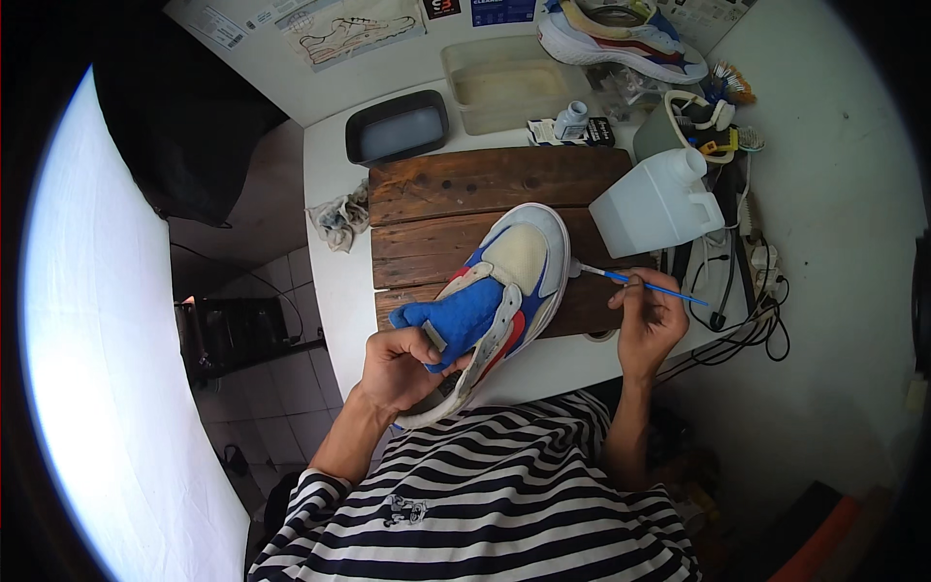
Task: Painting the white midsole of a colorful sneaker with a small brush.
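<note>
A white, blue and red sneaker (519,267) with a cream toe lies tilted over the near part of a brown wooden board (427,247), its toe pointing away from me. My left hand (402,369) grips it at the opening, thumb on the blue tongue (456,320); some fingers are hidden inside the shoe. In my right hand (650,320) a thin blue paintbrush (655,283) is pinched between thumb and fingers. Its pale tip meets the sole's right edge near the toe; whether it touches is too small to tell.
A white plastic jug (655,206) leans right of the board, beside cables (766,301) and a tool bin (659,131). Behind are a dark tray (398,128), a clear tub (475,116), a small bottle (572,121) and another sneaker (630,44). A crumpled rag (339,218) lies left.
</note>
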Demonstrator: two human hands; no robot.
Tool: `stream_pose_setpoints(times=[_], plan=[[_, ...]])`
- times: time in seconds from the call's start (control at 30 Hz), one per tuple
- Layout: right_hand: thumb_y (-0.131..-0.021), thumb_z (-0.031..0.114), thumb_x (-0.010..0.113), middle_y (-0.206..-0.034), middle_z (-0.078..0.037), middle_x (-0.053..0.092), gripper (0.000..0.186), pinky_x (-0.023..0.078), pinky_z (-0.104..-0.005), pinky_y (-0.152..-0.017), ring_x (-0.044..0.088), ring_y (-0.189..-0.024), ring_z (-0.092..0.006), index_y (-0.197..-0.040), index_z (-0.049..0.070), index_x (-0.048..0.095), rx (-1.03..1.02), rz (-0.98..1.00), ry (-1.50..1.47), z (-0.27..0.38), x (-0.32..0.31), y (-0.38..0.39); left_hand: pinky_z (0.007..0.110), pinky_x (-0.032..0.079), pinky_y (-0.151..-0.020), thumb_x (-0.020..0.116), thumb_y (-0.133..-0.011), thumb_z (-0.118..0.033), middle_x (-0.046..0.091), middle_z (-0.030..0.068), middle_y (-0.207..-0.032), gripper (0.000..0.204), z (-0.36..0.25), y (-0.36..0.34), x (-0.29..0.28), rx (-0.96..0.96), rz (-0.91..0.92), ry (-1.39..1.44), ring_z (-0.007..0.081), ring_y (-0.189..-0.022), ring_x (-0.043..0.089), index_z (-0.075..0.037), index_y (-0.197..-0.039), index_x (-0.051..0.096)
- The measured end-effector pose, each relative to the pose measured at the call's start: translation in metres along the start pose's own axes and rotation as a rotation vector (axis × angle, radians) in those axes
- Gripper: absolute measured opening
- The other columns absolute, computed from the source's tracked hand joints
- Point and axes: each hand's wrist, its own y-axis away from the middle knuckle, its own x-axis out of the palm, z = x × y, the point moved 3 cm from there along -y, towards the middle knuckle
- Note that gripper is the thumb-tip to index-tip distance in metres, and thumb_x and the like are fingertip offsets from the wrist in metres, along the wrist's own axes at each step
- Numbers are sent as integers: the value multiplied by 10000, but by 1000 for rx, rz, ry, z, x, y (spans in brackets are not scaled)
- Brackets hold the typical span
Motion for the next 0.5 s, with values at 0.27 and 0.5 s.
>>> stream_pose_setpoints(times=[0.27, 0.5], plan=[[-960, 20, 548, -846, -232, 693, 126, 516, -265, -569, 620, -534, -160, -1054, -62, 559, 13, 186, -421, 55, 7, -6, 414, 529, -950, 541, -705, -43, 641, 173, -1136, 340, 1, 0, 12, -38, 0, -11, 258, -1087, 613, 90, -989, 673], [-956, -49, 557, -891, -199, 679, 112, 546, -253, -575, 625, -626, -121, -1065, -71, 569, -5, 250, -470, 48, 22, -1, 414, 537, -941, 547, -692, -33, 663, 174, -1039, 204, 3, 1, 2, -57, -73, -31, 267, -1079, 622, 67, -808, 682]])
